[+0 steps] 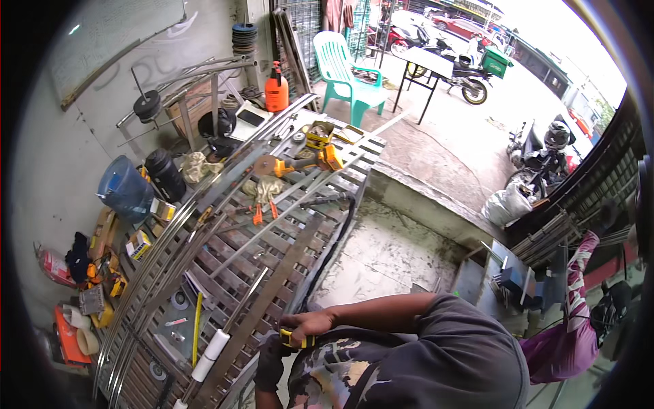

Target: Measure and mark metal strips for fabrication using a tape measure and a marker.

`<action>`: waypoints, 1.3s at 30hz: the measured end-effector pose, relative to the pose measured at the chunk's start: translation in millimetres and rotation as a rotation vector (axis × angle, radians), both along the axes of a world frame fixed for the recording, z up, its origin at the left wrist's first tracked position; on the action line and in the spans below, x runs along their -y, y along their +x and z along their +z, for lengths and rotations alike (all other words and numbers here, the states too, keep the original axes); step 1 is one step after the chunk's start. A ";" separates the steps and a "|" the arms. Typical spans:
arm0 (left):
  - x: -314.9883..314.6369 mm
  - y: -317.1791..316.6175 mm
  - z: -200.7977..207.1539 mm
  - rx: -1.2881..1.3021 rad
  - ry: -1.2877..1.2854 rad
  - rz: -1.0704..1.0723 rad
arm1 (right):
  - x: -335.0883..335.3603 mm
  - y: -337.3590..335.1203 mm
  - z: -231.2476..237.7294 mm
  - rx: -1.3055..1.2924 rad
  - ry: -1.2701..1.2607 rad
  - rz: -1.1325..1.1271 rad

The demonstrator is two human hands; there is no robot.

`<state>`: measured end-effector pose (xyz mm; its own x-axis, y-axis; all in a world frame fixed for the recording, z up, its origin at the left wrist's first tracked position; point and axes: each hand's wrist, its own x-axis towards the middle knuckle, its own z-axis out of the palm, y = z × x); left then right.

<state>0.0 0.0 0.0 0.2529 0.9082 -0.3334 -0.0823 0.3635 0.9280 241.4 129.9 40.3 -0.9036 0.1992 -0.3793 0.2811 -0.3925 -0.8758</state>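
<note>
Close to my body, my right hand (312,324) is closed around a small yellow-and-black thing (298,339) that looks like a tape measure. Just below it is my left hand (270,365) in a dark glove, touching or very near the same thing; its fingers are hard to make out. Both hands are at the near right edge of a slatted metal bench (225,249). On the bench beside them lie a white roller-like tube (210,356) on a thin rod, a long flat metal bar (272,290) and a yellow strip (197,330).
An angle grinder (300,163), orange-handled clamps (264,211) and long metal tubes (153,290) lie on the bench. An orange spray bottle (276,90) stands at its far end. Leftward are a blue bucket (126,189) and tools. Beyond are a green chair (349,78) and motorcycles (470,87).
</note>
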 end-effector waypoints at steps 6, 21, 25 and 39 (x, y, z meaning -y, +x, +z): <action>-7.5 53.7 23.4 -0.073 -0.117 -0.258 | 29.4 66.6 34.3 0.188 0.285 -0.012; -27.6 -29.4 62.3 -0.151 0.093 0.782 | -132.5 319.1 -7.0 0.607 -0.106 0.299; 10.7 -98.1 70.2 0.255 0.305 1.324 | -154.2 407.8 -41.6 0.532 0.263 0.590; 56.0 85.5 -49.5 -0.017 0.118 1.120 | -190.7 384.3 -50.9 0.598 0.115 0.179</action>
